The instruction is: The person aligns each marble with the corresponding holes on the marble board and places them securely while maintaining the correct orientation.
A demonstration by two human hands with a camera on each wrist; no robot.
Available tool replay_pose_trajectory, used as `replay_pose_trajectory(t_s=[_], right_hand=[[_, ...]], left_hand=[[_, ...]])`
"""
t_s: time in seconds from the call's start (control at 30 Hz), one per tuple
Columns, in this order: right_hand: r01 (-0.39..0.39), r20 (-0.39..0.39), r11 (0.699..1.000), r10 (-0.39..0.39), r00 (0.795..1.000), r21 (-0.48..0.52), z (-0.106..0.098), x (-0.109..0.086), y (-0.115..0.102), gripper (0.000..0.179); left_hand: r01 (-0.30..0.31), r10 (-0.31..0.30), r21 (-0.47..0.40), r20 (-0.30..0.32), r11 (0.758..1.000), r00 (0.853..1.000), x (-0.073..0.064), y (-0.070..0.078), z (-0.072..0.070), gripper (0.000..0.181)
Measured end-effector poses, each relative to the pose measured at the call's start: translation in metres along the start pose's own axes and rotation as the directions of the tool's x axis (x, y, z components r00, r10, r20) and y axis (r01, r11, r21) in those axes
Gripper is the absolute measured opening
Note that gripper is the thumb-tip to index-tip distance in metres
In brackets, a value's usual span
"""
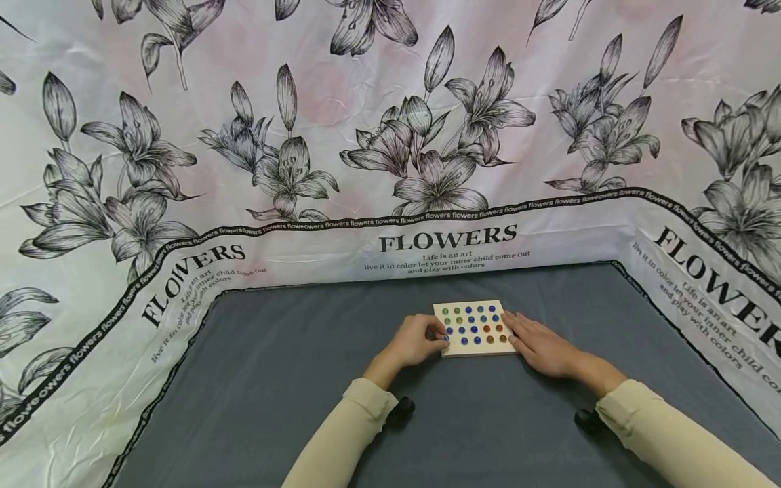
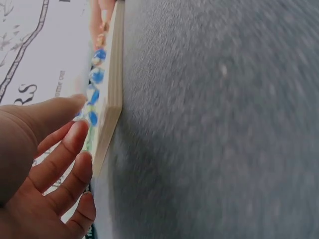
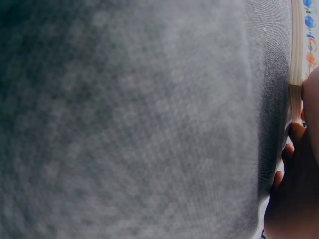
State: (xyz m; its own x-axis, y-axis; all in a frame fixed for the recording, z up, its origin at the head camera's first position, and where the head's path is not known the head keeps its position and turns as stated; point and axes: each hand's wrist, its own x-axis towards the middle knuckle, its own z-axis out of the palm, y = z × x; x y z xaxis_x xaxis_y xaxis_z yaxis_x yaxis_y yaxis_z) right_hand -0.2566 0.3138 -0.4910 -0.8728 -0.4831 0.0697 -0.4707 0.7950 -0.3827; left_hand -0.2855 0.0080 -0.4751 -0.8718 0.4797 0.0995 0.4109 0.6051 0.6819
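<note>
A pale wooden board (image 1: 454, 348) lies flat, with rows of glass marbles set in it: green and blue toward the back, blue, red and brown toward the front. At its front left corner my left hand (image 1: 417, 340) pinches a marble (image 1: 446, 337) between thumb and index finger. The left wrist view shows that marble (image 2: 78, 116) mostly covered by the fingertips, with the other fingers loosely bent. My right hand (image 1: 544, 344) rests against the board's right edge, its fingers fairly straight. In the right wrist view, the thumb touches the board's side (image 3: 296, 74).
A dark grey cloth (image 1: 256, 386) covers the table. Behind it and at both sides hangs a white cloth (image 1: 317, 254) printed with black flowers and lettering. Dark wrist-worn devices (image 1: 401, 411) show by both cuffs.
</note>
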Motion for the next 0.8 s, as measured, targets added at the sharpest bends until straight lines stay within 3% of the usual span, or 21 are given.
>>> replay_pose_trajectory(t_s=[0.3, 0.47, 0.63, 0.8], right_hand=[[0.002, 0.014, 1.000, -0.002, 1.000, 0.005, 0.002, 0.004, -0.003, 0.057], [0.045, -0.014, 0.999, -0.045, 0.999, 0.011, 0.009, 0.010, 0.003, 0.057], [0.070, -0.025, 0.997, -0.071, 0.997, -0.015, 0.017, 0.018, 0.011, 0.057], [0.063, 0.002, 0.998, -0.064, 0.998, 0.030, 0.009, 0.020, 0.006, 0.056]], left_hand=[[0.001, -0.001, 0.032, -0.005, 0.999, 1.000, 0.002, -0.001, 0.010, 0.012], [0.009, -0.008, 0.031, -0.020, 0.999, 1.000, 0.000, -0.006, 0.011, 0.011], [-0.003, 0.004, 0.036, -0.033, 0.999, 0.999, -0.006, -0.007, 0.003, 0.014], [-0.048, 0.051, 0.098, -0.026, 0.994, 0.998, -0.018, -0.007, -0.012, 0.020]])
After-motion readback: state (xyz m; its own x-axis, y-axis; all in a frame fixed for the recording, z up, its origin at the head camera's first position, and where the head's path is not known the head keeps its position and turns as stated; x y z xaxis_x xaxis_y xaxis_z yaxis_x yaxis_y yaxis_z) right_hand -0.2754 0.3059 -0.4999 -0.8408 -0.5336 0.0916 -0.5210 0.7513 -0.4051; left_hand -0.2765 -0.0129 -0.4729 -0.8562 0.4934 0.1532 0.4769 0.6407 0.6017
